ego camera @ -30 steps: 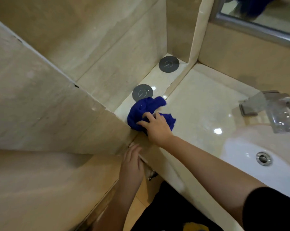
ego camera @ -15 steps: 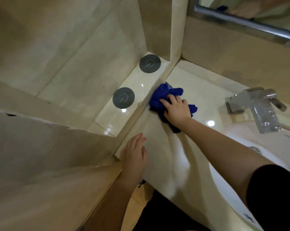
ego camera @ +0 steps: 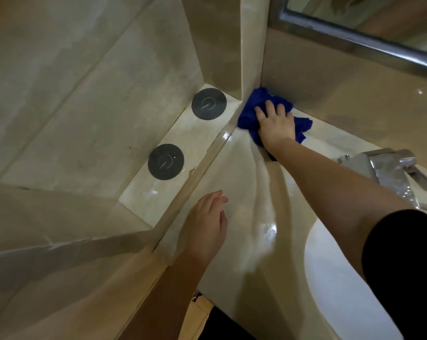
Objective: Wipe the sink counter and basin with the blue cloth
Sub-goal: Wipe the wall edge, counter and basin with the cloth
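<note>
From the head camera, looking down at the sink, the blue cloth point(ego camera: 249, 111) is bunched up and pushed right into the far corner of the tabletop point(ego camera: 244, 187), where the back wall meets the side wall, at about 12 o'clock. The right hand point(ego camera: 276, 123) lies on top of the cloth. Its fingers are spread wide and press the cloth down; they are not curled round it. The right arm reaches out across the tabletop, and a black sleeve point(ego camera: 403, 271) shows at 4 o'clock. The left hand point(ego camera: 205, 224) rests on the near part of the tabletop, at about 7 o'clock from the cloth and well apart from it. Its fingers are straight and close together, and it holds nothing. The tabletop looks shiny, with a bright spot of light near the left hand. The white basin point(ego camera: 337, 285) is at 5 o'clock, partly hidden by the right arm. A shiny metal tap point(ego camera: 389, 168) stands at 4 o'clock from the cloth, behind the basin. To the left of the tabletop runs a pale ledge point(ego camera: 156, 192). On it lie two flat round things: one grey disc point(ego camera: 208, 103) at 9 o'clock from the cloth, just beside it, and a second grey disc point(ego camera: 166, 161) at 8 o'clock, farther off. A mirror point(ego camera: 369, 13) with a metal edge hangs on the back wall at 1 o'clock.
</note>
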Demonstrator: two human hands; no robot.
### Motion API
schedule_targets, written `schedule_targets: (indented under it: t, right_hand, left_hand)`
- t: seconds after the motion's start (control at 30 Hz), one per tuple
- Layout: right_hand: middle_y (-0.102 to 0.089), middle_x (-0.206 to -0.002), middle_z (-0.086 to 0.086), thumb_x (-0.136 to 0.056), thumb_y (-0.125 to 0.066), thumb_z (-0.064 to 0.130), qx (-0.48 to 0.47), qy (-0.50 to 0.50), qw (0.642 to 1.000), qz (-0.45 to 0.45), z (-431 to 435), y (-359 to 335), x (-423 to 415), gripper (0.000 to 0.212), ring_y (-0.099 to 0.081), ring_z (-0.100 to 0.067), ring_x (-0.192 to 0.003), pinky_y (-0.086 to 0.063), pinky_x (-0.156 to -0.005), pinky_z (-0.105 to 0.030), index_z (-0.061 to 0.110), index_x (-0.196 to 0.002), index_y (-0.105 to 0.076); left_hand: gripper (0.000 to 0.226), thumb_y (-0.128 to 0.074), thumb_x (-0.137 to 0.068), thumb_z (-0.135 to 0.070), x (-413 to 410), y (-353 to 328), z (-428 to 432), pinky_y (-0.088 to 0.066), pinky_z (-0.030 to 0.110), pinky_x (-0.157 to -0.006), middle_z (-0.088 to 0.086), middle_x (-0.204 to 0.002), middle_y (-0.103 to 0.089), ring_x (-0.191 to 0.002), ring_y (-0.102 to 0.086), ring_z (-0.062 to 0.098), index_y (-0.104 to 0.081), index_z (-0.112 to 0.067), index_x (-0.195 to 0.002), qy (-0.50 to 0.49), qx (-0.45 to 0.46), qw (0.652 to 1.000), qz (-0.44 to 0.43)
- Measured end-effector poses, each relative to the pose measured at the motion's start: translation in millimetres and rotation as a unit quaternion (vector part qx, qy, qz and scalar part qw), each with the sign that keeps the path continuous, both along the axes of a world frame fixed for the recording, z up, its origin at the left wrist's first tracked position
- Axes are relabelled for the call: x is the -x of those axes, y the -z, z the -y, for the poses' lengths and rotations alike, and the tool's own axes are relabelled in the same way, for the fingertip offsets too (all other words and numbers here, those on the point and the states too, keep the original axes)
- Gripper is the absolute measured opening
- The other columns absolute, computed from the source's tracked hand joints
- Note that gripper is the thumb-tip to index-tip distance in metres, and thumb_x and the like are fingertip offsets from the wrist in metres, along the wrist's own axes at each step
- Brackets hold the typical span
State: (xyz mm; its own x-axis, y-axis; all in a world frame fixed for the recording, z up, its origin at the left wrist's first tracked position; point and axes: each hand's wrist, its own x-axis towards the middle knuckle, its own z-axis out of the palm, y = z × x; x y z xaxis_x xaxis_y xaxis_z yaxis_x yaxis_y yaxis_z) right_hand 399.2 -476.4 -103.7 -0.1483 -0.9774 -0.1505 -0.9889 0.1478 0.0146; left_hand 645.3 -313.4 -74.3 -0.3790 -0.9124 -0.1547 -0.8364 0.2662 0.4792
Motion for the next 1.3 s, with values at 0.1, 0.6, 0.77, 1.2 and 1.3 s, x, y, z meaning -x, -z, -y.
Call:
schedule_targets:
  t: [0.1,0.6,0.77,1.2,1.3]
  right_hand:
    - [-0.032,-0.142,-0.016,-0.097,-0.046,0.021,-0.015,0.005,0.999,-0.030,0.1,-5.8,11.2,0.054,-0.038,-0.038,-0.123,-0.036,-0.100,-0.046,0.017,-0.147,-0.026]
    - [-0.047,-0.125,-0.021,-0.094,-0.049,0.016,0.048,0.261,0.951,0.158,-64.7,-36.2,56.9,0.034,-0.054,-0.042,-0.105,-0.043,-0.084,-0.043,0.009,-0.128,-0.045]
    - [-0.049,-0.124,-0.012,-0.087,-0.059,0.012,0.351,0.263,0.826,0.355,-15.2,-102.4,35.7,0.033,-0.056,-0.029,-0.104,-0.040,-0.084,-0.023,0.008,-0.119,-0.052]
    - [-0.046,-0.140,-0.024,-0.087,-0.062,0.011,0.312,0.078,0.921,0.221,34.0,-37.8,2.6,0.045,-0.051,-0.040,-0.120,-0.052,-0.082,-0.046,0.002,-0.130,-0.054]
    - [-0.027,-0.153,-0.018,-0.095,-0.048,0.011,0.166,0.054,0.970,0.166,25.5,-20.1,14.9,0.050,-0.036,-0.035,-0.132,-0.047,-0.091,-0.047,0.009,-0.144,-0.037]
  left_hand:
    - [0.028,-0.046,-0.096,-0.017,8.6,-2.1,8.3,-0.045,0.034,-0.102,-0.010,-0.138,-0.045,-0.129,-0.037,0.005,-0.054,-0.023,-0.122,0.019,0.010,1.000,-0.002]
    - [0.030,-0.053,-0.088,-0.004,52.7,-24.6,43.6,-0.029,0.017,-0.101,0.001,-0.132,-0.054,-0.124,-0.046,0.015,-0.061,-0.012,-0.116,0.040,0.068,0.996,-0.051]
    - [0.031,-0.045,-0.089,-0.013,47.1,-15.8,40.9,-0.049,0.034,-0.093,-0.001,-0.133,-0.051,-0.122,-0.047,0.014,-0.058,-0.016,-0.117,0.048,0.062,0.995,-0.058]
    - [0.029,-0.047,-0.095,-0.017,38.2,-4.9,33.3,-0.043,0.031,-0.104,-0.010,-0.137,-0.048,-0.128,-0.039,0.006,-0.055,-0.024,-0.122,0.033,0.030,0.999,-0.011]
    - [0.029,-0.048,-0.094,-0.016,43.4,-9.0,40.3,-0.036,0.022,-0.104,-0.009,-0.136,-0.049,-0.127,-0.039,0.004,-0.056,-0.021,-0.121,0.021,0.039,0.999,-0.023]
